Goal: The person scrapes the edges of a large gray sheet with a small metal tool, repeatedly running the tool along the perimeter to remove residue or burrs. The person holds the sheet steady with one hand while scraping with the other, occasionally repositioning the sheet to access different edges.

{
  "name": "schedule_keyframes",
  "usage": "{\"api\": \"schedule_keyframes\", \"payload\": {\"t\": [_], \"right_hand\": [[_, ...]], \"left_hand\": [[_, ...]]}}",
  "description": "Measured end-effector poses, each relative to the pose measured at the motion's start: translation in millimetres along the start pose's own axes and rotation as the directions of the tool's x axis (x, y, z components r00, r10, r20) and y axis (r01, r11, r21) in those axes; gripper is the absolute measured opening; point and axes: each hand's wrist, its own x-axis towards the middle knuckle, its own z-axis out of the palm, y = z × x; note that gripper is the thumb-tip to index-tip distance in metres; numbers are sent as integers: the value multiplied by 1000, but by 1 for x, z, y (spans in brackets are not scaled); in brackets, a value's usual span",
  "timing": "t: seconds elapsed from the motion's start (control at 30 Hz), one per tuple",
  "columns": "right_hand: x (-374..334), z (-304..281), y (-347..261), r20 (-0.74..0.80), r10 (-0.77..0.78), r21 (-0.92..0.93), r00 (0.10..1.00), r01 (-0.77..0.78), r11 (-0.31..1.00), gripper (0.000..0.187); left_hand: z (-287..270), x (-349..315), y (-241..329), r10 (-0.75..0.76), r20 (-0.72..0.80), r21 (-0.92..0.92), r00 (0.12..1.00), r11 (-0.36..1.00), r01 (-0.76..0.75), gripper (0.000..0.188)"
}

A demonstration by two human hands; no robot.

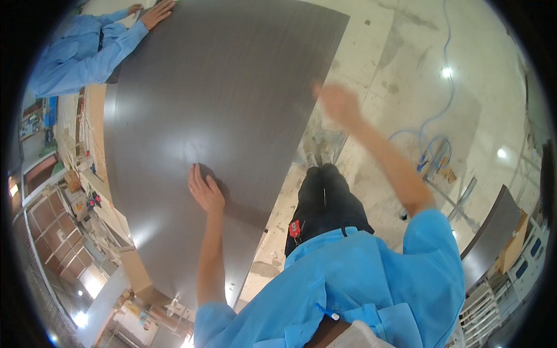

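A large dark grey-brown panel with a fine grain stretches out in front of me and to my left. My left hand lies flat on its surface, fingers stretched out and holding nothing. Over by the panel's right edge is my right hand, raised and smeared by motion. It looks curled, but its fingers are too blurred to read, and I cannot tell whether it touches the edge. At the far left corner, a co-worker in a blue shirt rests a hand on the panel.
A blue hose runs and coils over the pale, stained floor to the right. Farther right, another dark panel leans near a white slatted frame. Brown cardboard and shelves of clutter line the left side.
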Motion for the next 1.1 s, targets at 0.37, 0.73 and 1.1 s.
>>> {"api": "schedule_keyframes", "payload": {"t": [0.37,0.73,1.1], "right_hand": [[51,-18,54,-241,111,24,964,-108,994,33],[-65,-3,-108,359,15,139,933,-69,988,39],[-188,82,-209,423,-49,447,905,-161,880,41]], "left_hand": [[0,-4,-4,-20,32,-9,999,1000,20,50],[-3,1,-2,-20,5,-59,1000,998,20,48],[3,-4,-5,-29,-29,-81,999,996,27,46]]}}
